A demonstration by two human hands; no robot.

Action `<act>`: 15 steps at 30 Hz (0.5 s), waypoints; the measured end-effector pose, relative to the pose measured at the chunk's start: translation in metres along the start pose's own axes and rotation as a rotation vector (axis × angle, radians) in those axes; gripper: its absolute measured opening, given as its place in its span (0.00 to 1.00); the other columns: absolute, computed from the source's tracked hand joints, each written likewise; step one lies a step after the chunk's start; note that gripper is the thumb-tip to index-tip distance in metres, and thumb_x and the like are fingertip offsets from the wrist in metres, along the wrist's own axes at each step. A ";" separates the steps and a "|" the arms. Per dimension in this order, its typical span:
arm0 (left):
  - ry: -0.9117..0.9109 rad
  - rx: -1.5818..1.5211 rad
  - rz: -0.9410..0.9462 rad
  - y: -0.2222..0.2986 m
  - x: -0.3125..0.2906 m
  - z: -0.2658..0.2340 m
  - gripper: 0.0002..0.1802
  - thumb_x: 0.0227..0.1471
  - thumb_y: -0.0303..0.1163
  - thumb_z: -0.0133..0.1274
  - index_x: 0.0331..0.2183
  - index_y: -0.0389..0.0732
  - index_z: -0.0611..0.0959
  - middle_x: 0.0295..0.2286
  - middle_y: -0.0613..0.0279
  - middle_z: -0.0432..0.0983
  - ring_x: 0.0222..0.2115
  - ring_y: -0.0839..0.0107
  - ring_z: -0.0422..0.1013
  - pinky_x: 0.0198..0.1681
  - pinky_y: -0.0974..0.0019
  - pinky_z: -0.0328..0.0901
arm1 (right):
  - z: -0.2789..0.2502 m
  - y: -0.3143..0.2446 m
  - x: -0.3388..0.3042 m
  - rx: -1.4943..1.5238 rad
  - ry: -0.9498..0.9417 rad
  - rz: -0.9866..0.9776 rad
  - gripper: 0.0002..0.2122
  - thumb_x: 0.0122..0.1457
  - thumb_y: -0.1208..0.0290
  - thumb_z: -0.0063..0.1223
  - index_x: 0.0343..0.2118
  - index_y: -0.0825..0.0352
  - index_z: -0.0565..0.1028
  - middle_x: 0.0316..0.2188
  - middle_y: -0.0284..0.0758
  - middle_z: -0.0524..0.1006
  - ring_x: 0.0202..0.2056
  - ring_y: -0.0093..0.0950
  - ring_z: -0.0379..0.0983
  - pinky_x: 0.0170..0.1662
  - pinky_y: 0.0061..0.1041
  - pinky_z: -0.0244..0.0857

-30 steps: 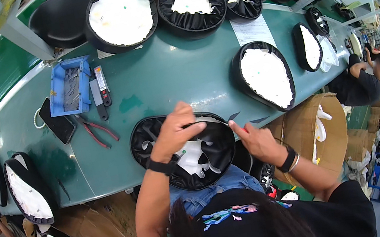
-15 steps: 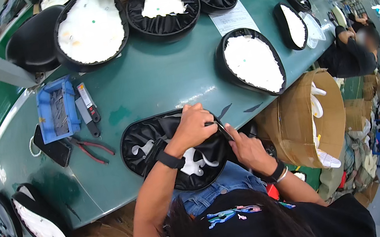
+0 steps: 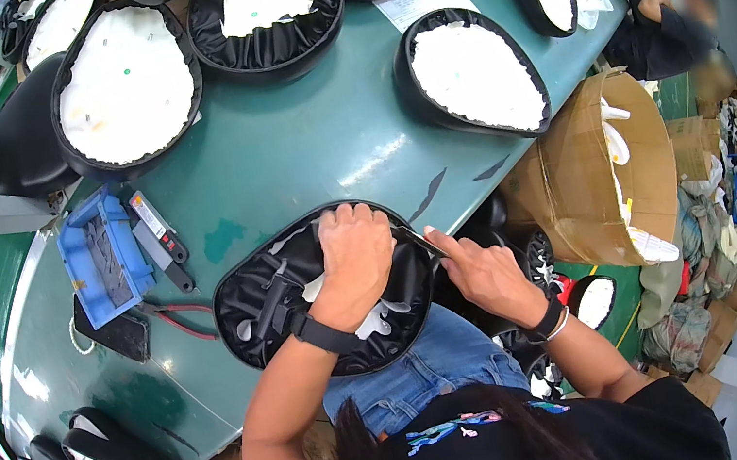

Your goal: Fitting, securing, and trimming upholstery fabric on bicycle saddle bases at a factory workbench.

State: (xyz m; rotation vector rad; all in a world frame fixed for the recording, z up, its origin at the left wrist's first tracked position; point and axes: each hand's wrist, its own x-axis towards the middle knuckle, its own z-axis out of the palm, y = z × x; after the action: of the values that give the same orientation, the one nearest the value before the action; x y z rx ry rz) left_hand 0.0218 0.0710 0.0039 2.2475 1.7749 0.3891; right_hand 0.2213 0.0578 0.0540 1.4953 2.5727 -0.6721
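Observation:
On the table's near edge and against my lap lies an oval black padded seat (image 3: pixel 248 300), its underside up. Gathered black cover material surrounds white patches in its middle. My left hand (image 3: pixel 358 247) is closed at the seat's far rim and seems to pinch the cover's edge; its fingertips are mostly hidden. In my right hand (image 3: pixel 487 276) is a slim dark tool (image 3: pixel 416 239), one finger stretched along it. The tool slants toward the rim beside my left hand. Its exact kind is not clear.
A blue bin (image 3: pixel 105 255), a utility knife (image 3: pixel 158 230), red-handled pliers (image 3: pixel 182 319) and a dark phone-like slab (image 3: pixel 115 332) lie to the left. Similar seats (image 3: pixel 123 81) stand along the back. A large cardboard barrel (image 3: pixel 577 183) stands right, with a co-worker (image 3: pixel 661 16) beyond.
The whole view has shifted and turned a little. My hands are slightly farther apart, and the tool shows more plainly between them at the rim.

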 end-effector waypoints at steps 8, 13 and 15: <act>0.063 -0.515 0.134 -0.035 -0.004 0.008 0.13 0.38 0.33 0.61 0.12 0.38 0.77 0.16 0.63 0.67 0.27 0.68 0.63 0.36 0.62 0.52 | -0.008 0.016 0.036 0.107 -0.032 -0.211 0.25 0.58 0.71 0.49 0.59 0.56 0.60 0.27 0.41 0.75 0.24 0.43 0.73 0.26 0.40 0.68; -0.019 -0.983 0.141 -0.056 0.004 -0.002 0.19 0.40 0.30 0.59 0.10 0.37 0.68 0.13 0.65 0.60 0.22 0.69 0.59 0.34 0.65 0.51 | -0.005 0.001 0.018 -0.043 -0.136 -0.122 0.26 0.58 0.70 0.49 0.60 0.58 0.59 0.24 0.41 0.72 0.20 0.43 0.71 0.24 0.41 0.66; -0.043 -1.385 -0.044 -0.062 0.008 -0.008 0.22 0.41 0.29 0.58 0.11 0.38 0.62 0.13 0.67 0.53 0.21 0.73 0.55 0.31 0.66 0.51 | 0.008 -0.002 -0.014 -0.051 -0.141 0.001 0.27 0.58 0.70 0.49 0.61 0.60 0.58 0.23 0.42 0.71 0.20 0.43 0.71 0.22 0.42 0.64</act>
State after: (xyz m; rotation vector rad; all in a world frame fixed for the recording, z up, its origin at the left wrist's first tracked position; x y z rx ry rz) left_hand -0.0356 0.0930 -0.0104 1.1656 0.9182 1.0964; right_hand 0.2256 0.0421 0.0513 1.3811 2.4646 -0.6800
